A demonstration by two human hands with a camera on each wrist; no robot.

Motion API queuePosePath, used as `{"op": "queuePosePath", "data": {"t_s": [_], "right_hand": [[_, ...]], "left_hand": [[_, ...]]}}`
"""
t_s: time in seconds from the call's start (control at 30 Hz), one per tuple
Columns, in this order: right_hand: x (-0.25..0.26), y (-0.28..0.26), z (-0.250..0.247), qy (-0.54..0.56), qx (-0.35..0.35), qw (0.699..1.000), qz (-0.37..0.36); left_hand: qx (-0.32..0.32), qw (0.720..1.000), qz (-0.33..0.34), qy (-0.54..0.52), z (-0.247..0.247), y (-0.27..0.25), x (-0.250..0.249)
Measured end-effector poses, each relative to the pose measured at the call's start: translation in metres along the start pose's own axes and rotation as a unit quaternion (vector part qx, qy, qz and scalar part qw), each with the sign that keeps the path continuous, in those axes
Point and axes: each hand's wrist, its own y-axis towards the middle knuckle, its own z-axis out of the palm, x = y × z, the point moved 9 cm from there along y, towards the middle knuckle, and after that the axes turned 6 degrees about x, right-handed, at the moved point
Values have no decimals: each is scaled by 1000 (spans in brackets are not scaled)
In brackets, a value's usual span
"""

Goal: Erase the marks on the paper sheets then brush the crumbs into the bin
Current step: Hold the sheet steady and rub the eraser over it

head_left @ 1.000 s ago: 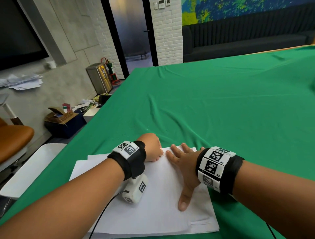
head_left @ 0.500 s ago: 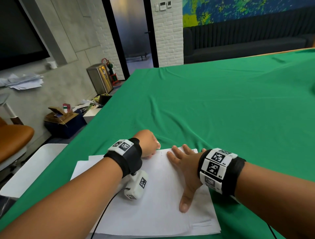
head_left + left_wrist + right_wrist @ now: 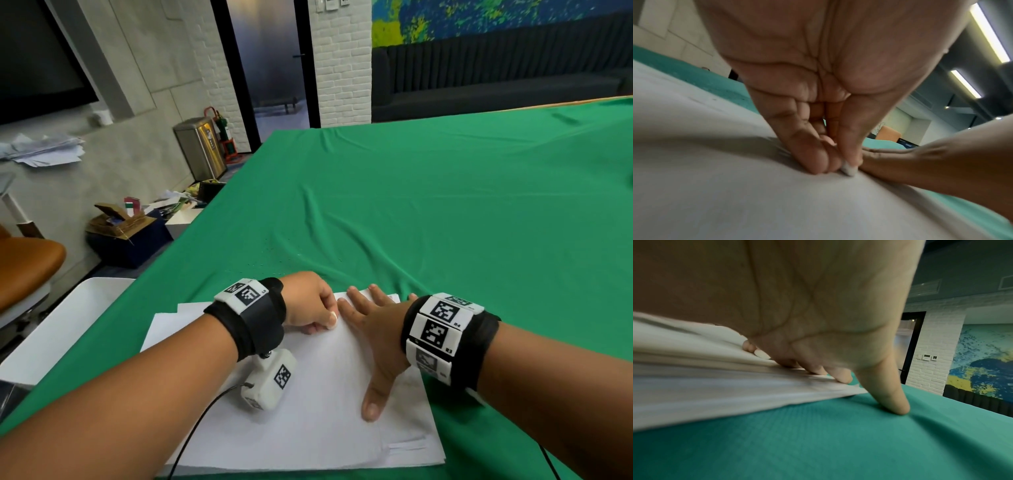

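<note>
We took the stack of paper sheets as our landmark; it lay on the green tablecloth at the near edge of the table. Left of the stack, past the table edge, we noted a white tray, and beyond it a cardboard box on the floor and a steel pedal bin by the wall, well apart from the sheets.

The left hand sat on the far part of the top sheet. Its fingers were curled together and, with the thumb, pinched a small white eraser. In the left wrist view the eraser's tip touched the paper. The eraser also lay just beside the right hand's nearest finger. A white wrist camera hung below the left forearm over the middle of the stack.

Beyond the far edge of the stack we recorded scattered dark crumbs on the cloth.

The right hand lay flat on the right part of the stack, fingers straight and spread apart, thumb pointing back toward the near edge. In the right wrist view the little finger pressed on the cloth just off the stack's right edge, while the other fingers rested on the paper.

We could make out no marks on the top sheet.
</note>
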Motion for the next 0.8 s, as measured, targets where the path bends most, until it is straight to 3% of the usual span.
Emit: {"op": "queuePosePath", "data": {"t_s": [0.13, 0.3, 0.43, 0.5, 0.67, 0.8], "right_hand": [[-1, 4, 1, 0, 5, 1000, 0], [-2, 4, 3, 2, 7, 1000, 2], [0, 1, 2, -2, 12, 1000, -1], [-1, 0, 1, 0, 10, 1000, 1], [-2, 1, 2, -4, 11, 1000, 3], [-1, 0, 2, -8, 14, 1000, 2]], "left_hand": [[-65, 997, -16, -39, -13, 4, 6], [54, 998, -5, -22, 11, -10, 5], [-25, 995, -35, -86, -8, 0, 16], [-32, 995, -30, -90, -6, 0, 17], [78, 995, -12, -62, 15, -17, 11], [-20, 995, -18, -98, -7, -4, 15]]}}
